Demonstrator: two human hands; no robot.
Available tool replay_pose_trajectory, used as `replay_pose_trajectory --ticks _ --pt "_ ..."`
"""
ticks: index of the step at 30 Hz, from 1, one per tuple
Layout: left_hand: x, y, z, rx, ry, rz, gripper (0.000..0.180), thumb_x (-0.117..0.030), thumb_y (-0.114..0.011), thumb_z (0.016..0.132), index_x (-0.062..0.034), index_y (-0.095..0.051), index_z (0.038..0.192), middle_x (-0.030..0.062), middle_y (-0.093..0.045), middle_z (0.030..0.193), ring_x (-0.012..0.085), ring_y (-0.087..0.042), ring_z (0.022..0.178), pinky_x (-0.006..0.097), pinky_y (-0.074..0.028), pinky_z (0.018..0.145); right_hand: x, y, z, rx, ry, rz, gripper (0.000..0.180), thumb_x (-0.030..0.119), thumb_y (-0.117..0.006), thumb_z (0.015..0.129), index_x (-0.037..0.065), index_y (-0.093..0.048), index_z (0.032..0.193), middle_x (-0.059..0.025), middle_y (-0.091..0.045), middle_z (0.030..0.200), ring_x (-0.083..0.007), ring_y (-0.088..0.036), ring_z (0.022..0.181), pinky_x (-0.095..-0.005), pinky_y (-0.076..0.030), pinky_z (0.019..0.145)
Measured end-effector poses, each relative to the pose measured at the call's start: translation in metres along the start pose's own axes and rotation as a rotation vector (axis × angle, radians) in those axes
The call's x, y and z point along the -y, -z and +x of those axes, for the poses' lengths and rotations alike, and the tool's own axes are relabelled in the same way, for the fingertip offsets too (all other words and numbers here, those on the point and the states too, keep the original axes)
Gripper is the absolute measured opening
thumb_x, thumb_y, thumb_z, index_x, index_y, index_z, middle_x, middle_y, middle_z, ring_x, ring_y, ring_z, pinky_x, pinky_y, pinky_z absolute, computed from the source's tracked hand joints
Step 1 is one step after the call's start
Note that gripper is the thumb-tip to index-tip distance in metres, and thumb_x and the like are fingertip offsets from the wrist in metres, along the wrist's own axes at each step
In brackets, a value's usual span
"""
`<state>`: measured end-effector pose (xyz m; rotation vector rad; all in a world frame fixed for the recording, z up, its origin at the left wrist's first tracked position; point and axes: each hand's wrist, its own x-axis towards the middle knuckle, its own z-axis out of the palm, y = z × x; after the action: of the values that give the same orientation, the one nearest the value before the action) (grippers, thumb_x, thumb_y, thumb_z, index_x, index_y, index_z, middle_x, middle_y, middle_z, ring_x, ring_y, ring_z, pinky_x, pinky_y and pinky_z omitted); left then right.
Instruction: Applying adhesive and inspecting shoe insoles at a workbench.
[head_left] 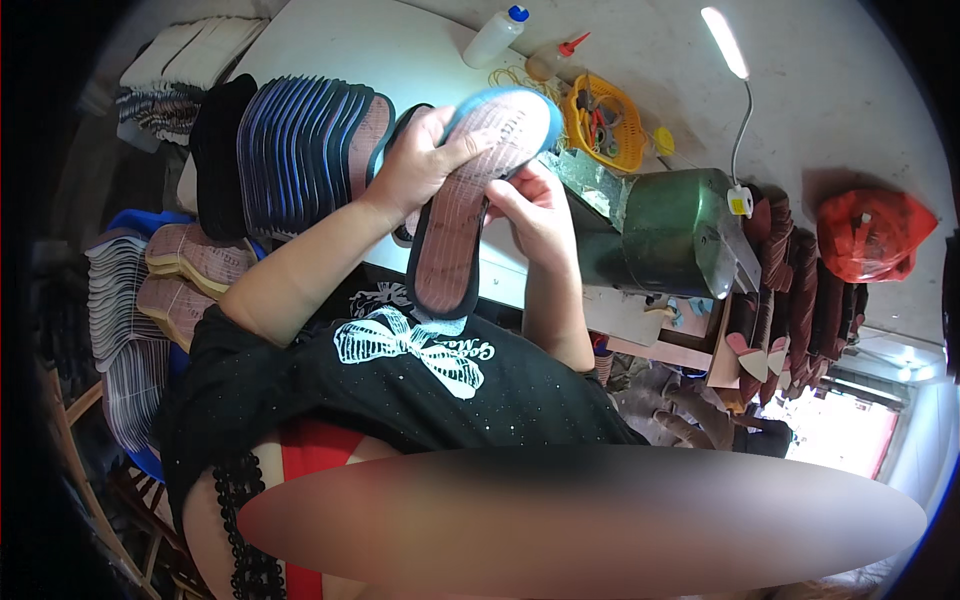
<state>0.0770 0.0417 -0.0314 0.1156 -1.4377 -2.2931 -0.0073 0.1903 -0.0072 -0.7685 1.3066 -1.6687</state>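
Note:
Between my hands is an insole [445,240] with a brownish-pink, faintly lined face and a dark and blue edge. It is tilted, its wider end up and away from me. My left hand [415,165] is closed on its left side, thumb across the lined face. My right hand [535,205] pinches the opposite edge, thumb on the near side; the other fingers are partly hidden behind it. Left of my hands, a row of similar insoles [300,155] stands packed on edge on the white table [345,40]. Another dark insole is partly hidden behind my left hand.
Right of my hands stands a green sewing machine [675,225]. Behind lie a yellow basket [605,122] of tools, a white bottle [495,38] and a red-tipped bottle [552,60]. A lamp [728,45] shines above. More stacked soles [125,310] fill a blue container at left.

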Motion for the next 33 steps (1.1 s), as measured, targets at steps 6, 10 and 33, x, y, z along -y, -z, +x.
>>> replay_pose_trajectory --ticks 6,10,33 --pt "0.000 0.003 0.008 0.023 -0.040 0.441 0.055 -0.018 -0.076 0.074 0.0056 -0.049 0.115 0.0155 -0.060 0.109 0.0164 -0.059 0.098 0.028 -0.047 0.086 0.002 0.011 -0.007 -0.064 -0.081 -0.283 0.025 0.010 -0.064 0.087 -0.002 -0.057 0.108 -0.0041 -0.064 0.090 -0.0072 -0.059 0.073 -0.0214 -0.052 0.061" --pt "0.004 -0.005 0.005 -0.017 0.028 0.474 0.069 -0.024 -0.083 0.067 0.0075 -0.046 0.116 0.0172 -0.059 0.109 0.0199 -0.059 0.100 0.030 -0.047 0.087 -0.002 0.011 -0.005 -0.103 -0.106 -0.187 0.024 0.005 -0.067 0.082 -0.001 -0.057 0.103 -0.0058 -0.064 0.087 -0.0087 -0.061 0.074 -0.0233 -0.053 0.064" --pt "0.068 0.010 0.062 -0.236 0.101 0.143 0.028 -0.020 -0.072 0.077 0.0038 -0.068 0.090 0.0113 -0.064 0.094 0.0148 -0.062 0.085 0.026 -0.049 0.074 -0.018 0.039 0.008 -0.370 -0.148 -0.079 0.021 0.021 -0.070 0.082 0.005 -0.063 0.071 0.0051 -0.053 0.061 -0.0019 -0.044 0.052 -0.0171 -0.033 0.048"
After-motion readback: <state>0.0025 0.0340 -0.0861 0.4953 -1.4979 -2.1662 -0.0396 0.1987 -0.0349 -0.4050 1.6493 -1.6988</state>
